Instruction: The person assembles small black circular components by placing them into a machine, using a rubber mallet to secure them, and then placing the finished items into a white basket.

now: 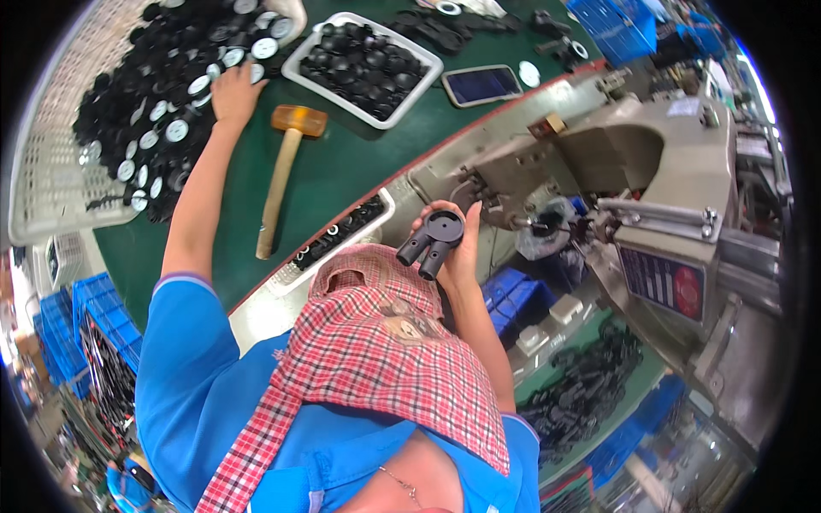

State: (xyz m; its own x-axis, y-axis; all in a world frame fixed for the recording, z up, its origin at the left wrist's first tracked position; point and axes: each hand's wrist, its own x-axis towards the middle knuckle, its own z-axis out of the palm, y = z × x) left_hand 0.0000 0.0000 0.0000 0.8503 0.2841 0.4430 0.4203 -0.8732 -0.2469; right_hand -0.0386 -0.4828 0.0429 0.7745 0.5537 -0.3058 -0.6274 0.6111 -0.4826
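Black plastic fitting (pixel 432 244), a round cap with two short tubes, sits in the right hand (pixel 457 248), whose fingers close around its cap; the tubes point down and toward the person's body, the cap faces up toward the grey machine (pixel 633 162) just beyond. Farther off, the left hand (pixel 233 94) lies flat and open-fingered on a heap of black parts (pixel 145 111) on the green surface (pixel 342 162), gripping nothing that shows. A wooden mallet (pixel 282 171) lies between the two hands.

I see a black part (pixel 432 244), green worktop (pixel 342 171), white tray (pixel 295 67), blue crates (pixel 616 26), and my red-checked scarf (pixel 385 350) over a blue shirt (pixel 197 376).
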